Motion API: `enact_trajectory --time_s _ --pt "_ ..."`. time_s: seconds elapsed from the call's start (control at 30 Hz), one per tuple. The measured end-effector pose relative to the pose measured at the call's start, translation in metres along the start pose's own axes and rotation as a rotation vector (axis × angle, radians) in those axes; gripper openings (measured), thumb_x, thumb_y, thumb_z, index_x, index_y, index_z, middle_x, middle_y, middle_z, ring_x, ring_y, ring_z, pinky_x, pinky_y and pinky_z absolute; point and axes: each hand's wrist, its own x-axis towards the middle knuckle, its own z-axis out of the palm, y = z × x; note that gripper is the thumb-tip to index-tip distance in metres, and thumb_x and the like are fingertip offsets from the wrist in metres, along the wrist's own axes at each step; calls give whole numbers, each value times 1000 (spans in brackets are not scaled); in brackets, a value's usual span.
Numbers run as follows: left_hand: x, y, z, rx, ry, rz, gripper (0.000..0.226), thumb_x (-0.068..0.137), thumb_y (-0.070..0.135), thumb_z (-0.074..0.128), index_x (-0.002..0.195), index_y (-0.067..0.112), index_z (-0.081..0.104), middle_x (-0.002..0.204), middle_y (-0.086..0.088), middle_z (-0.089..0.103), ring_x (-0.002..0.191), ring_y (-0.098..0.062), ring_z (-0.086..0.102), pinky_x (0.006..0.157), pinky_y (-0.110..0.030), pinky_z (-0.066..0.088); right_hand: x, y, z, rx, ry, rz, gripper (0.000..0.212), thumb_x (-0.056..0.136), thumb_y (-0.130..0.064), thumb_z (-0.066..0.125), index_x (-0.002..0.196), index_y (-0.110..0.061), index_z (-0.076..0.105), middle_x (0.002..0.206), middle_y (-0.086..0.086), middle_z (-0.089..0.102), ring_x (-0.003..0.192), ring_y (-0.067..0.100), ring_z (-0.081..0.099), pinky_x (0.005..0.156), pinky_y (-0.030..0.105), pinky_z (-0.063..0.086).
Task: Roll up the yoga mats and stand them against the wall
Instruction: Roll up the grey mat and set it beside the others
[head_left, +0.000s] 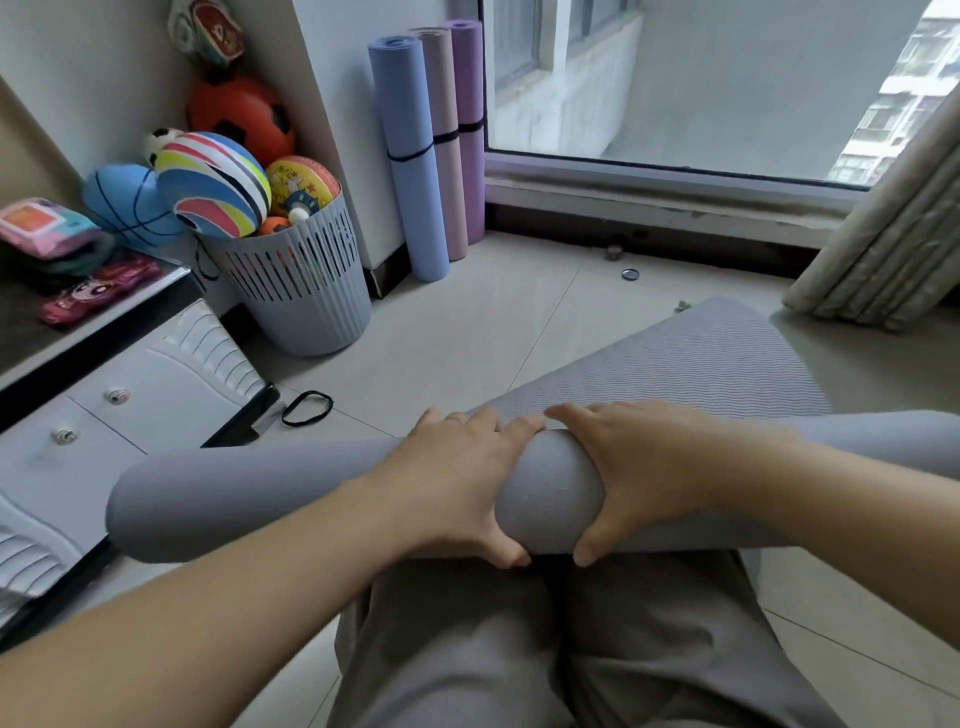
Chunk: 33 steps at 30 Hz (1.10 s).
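Note:
A grey yoga mat (675, 358) lies on the tiled floor, mostly rolled into a thick roll (249, 493) that stretches across the view in front of my knees. A short flat stretch still extends toward the window. My left hand (457, 478) and my right hand (639, 467) sit side by side on the middle of the roll, fingers over the top and thumbs underneath, gripping it. Three rolled mats stand against the wall by the window: blue (410, 156), pink (447, 135) and purple (470, 130), each bound with a black band.
A grey slatted basket (306, 291) full of balls stands left of the standing mats. A loose black elastic band (307, 408) lies on the floor near a white cabinet (130, 415). A curtain (883, 244) hangs at the right, and a small round cap (630, 274) lies below the window.

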Motion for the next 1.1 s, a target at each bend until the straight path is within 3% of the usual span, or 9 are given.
enact_trajectory --time_s 0.07,0.1,0.2,0.37,0.57,0.67,0.87,1.0,1.1 --pt "8 -10 -7 -121 -82 4 107 60 65 74 146 35 17 129 2 49 117 -20 50 99 -33 39 -6 -8 13 -147 128 -12 124 55 -76 69 147 -25 4 136 -1 44 121 23 48 99 42 40" --pt "12 -14 -11 -183 -133 6 106 60 63 77 145 37 20 129 4 50 117 -18 51 96 -30 41 -7 -11 19 -178 186 -30 121 57 -74 68 147 -24 4 135 -1 43 120 23 47 99 42 40" --pt "20 -20 -21 -277 -217 -6 103 60 60 80 143 42 22 128 7 50 117 -15 52 95 -29 42 -2 -7 19 -112 253 -33 102 59 -69 66 142 -27 23 123 -4 51 108 19 53 91 37 44" --pt "7 6 -10 220 8 -49 117 68 58 70 149 26 -7 137 -4 37 121 -26 47 108 -52 25 0 3 8 -84 277 -48 93 59 -68 66 136 -27 33 113 -5 57 100 19 57 82 36 48" --pt "2 -2 -63 390 270 -136 109 79 51 64 149 22 -15 140 -7 32 125 -28 42 113 -55 15 3 13 -36 -210 590 -49 89 57 -65 66 131 -21 44 104 3 62 88 27 62 72 37 48" --pt "-2 10 -73 404 238 -91 109 77 53 65 149 18 -9 138 -8 35 122 -29 45 113 -54 16 -10 15 -44 -174 488 -51 90 57 -69 62 132 -25 39 110 -1 60 97 24 60 77 38 50" --pt "-13 37 -23 251 -43 19 101 71 49 69 146 14 11 134 -7 41 117 -28 49 105 -47 25 -32 1 6 -75 149 -78 88 58 -69 67 131 -29 36 117 -9 56 102 17 57 82 35 50" --pt "-5 24 -14 125 -59 93 96 67 53 69 143 20 21 127 -3 47 113 -24 51 98 -40 36 -31 2 10 -74 121 -61 95 59 -71 69 134 -26 32 121 -5 54 106 19 54 87 38 48" --pt "10 10 -18 -37 -168 130 101 64 55 75 144 25 22 131 1 47 118 -19 49 98 -36 41 -35 -1 13 -214 123 -58 114 62 -70 67 147 -18 10 134 3 43 118 25 46 95 43 43"
